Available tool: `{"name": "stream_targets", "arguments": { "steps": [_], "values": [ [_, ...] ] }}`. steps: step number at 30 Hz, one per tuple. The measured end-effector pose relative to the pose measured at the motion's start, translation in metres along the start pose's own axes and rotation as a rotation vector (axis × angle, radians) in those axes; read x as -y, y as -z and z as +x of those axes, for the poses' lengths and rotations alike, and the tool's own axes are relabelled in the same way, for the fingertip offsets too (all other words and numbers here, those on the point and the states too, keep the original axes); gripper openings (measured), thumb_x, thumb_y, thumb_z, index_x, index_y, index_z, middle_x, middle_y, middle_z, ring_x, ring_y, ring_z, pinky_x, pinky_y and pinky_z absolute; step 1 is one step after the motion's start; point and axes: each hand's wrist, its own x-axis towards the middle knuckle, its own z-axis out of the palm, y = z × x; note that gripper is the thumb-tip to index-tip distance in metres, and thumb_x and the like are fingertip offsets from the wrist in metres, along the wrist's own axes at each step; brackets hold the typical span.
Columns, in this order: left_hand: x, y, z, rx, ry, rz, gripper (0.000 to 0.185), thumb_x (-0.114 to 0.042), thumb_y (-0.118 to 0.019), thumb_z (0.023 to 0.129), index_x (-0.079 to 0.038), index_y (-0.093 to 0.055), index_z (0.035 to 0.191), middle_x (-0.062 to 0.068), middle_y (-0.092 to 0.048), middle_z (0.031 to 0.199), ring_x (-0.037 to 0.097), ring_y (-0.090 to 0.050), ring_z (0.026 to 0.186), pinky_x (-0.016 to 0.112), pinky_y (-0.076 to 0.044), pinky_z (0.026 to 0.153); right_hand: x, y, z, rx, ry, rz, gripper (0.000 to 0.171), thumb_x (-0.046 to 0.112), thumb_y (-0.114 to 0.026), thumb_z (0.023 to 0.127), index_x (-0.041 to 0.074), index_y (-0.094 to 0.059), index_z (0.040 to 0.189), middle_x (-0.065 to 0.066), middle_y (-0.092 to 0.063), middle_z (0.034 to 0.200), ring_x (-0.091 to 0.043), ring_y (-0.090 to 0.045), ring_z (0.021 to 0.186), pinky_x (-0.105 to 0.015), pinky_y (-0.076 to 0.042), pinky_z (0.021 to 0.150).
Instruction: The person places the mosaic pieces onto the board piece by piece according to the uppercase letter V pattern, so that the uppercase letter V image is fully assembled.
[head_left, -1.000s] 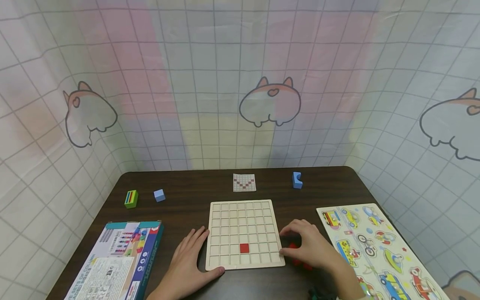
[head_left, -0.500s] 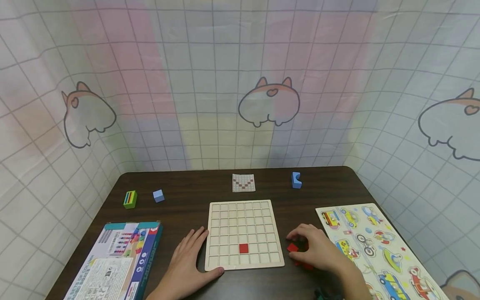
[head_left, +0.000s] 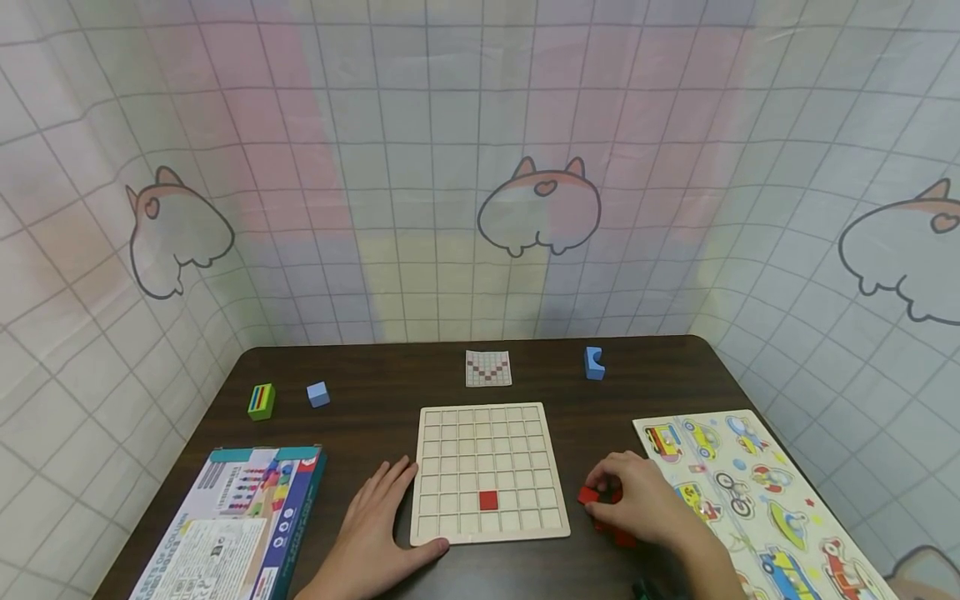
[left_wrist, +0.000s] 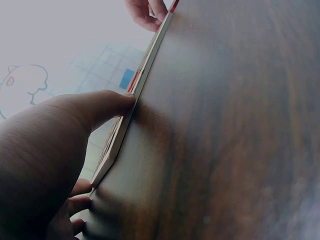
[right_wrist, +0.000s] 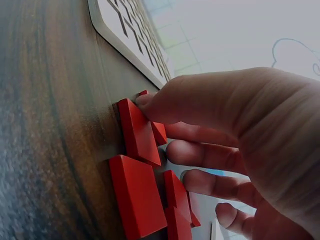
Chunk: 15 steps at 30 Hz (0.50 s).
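A pale square grid board (head_left: pixel 431 433) lies mid-table, with one red square tile (head_left: pixel 488 500) in a cell near its lower edge. My left hand (head_left: pixel 375 529) rests at the board's lower left corner, fingers spread along the left side and thumb (left_wrist: pixel 112 106) against the front edge. Right of the board, my right hand (head_left: pixel 641 496) is over several loose red tiles (right_wrist: pixel 137 197). Its thumb (right_wrist: pixel 172 100) touches one tile, with the fingers bent behind. Whether thumb and fingers pinch that tile is hidden.
A pattern card (head_left: pixel 488 369) lies behind the board. Blue blocks (head_left: pixel 318 394) (head_left: pixel 594 363) and a green block (head_left: pixel 261 402) stand farther back. A box (head_left: pixel 225 525) is at left, a picture puzzle board (head_left: pixel 750 492) at right. A dark object (head_left: pixel 641 590) sits near the front.
My right hand has shifted right, away from the board's edge, across the red tiles, and more of them show. My left hand and the board stay put.
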Motion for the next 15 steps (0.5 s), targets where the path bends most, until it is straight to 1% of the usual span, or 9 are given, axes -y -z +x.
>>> {"name": "stream_targets", "arguments": {
  "steps": [5,9,15],
  "values": [
    [0.0022,-0.0001,0.0015,0.009,0.01,-0.012,0.127,-0.095,-0.077,0.073,-0.026,-0.041,0.173,0.003,-0.036,0.182,0.04,-0.024,0.172,0.078,-0.022,0.132,-0.0007,-0.0033,0.0041,-0.024,0.022,-0.015,0.02,0.032,-0.096,0.086,0.03,-0.08,0.098,0.018,-0.068,0.094,-0.005,-0.058,0.092,-0.026,-0.051,0.08],
    [0.0042,-0.0024,0.0032,0.016,0.009,-0.027,0.125,-0.095,-0.076,0.074,-0.028,-0.041,0.173,0.003,-0.036,0.182,0.041,-0.024,0.172,0.079,-0.021,0.132,-0.0032,-0.0061,0.0061,-0.036,-0.002,-0.027,0.021,0.033,-0.096,0.086,0.033,-0.08,0.099,0.02,-0.069,0.094,-0.004,-0.058,0.093,-0.026,-0.054,0.081],
    [0.0058,-0.0031,0.0037,0.017,-0.012,-0.025,0.124,-0.093,-0.076,0.076,-0.025,-0.042,0.173,0.004,-0.037,0.181,0.041,-0.025,0.171,0.078,-0.023,0.132,-0.0037,-0.0067,0.0067,-0.03,-0.015,-0.015,0.021,0.034,-0.095,0.087,0.034,-0.08,0.102,0.021,-0.07,0.095,-0.006,-0.059,0.093,-0.025,-0.054,0.08]
  ]
}}
